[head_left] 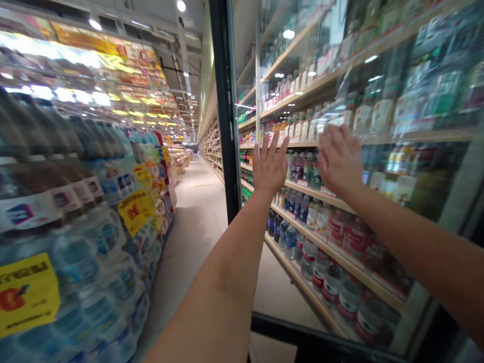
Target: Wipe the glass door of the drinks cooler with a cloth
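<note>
- Left hand (270, 169) spread, fingers fanned; right hand (340, 164) flattened, its fingers closer together and blurred.
- Both are raised at a black-framed glass door (224, 101), before the drinks shelves (321, 242); whether they touch, I can't tell.
- Pale floor (189, 217) runs past shrink-wrapped bottle packs (75, 257) bearing yellow price signs (28, 295).

Blur softens the right hand (341, 162) and the nearest yellow sign (30, 294), cut by the left edge.
</note>
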